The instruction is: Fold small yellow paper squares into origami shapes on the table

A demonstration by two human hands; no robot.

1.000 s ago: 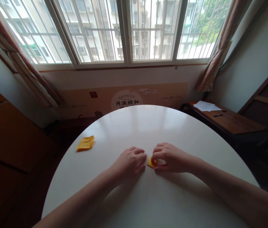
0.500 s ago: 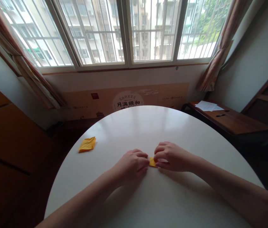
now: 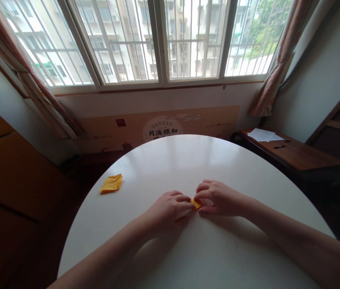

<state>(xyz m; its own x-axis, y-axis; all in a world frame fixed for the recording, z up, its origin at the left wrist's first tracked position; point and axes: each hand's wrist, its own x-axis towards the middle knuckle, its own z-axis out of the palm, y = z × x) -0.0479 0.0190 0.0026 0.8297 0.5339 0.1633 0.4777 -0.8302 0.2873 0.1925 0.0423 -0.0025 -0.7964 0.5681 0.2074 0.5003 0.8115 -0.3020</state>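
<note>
A small folded piece of yellow paper (image 3: pixel 196 204) is between my two hands over the white round table (image 3: pixel 170 168). My left hand (image 3: pixel 171 208) grips its left side with bent fingers. From the other side, my right hand (image 3: pixel 213 196) pinches it between thumb and fingers. Fingers cover much of the paper, so its folds are hard to make out. A larger folded yellow paper (image 3: pixel 111 184) lies apart from both hands, near the table's left edge.
Beyond the table are a barred window (image 3: pixel 160 44) and a printed beige panel (image 3: pixel 133 122) under it. To the right stands a wooden desk (image 3: pixel 305 154) with white paper sheets (image 3: pixel 265 135) and a small dark object (image 3: pixel 279 147). An orange-brown cabinet (image 3: pixel 10 172) is at left.
My left fingers have shifted slightly right onto the small yellow paper. Less of the paper shows, and it looks tilted or bent between the hands. The larger yellow paper stays put.
</note>
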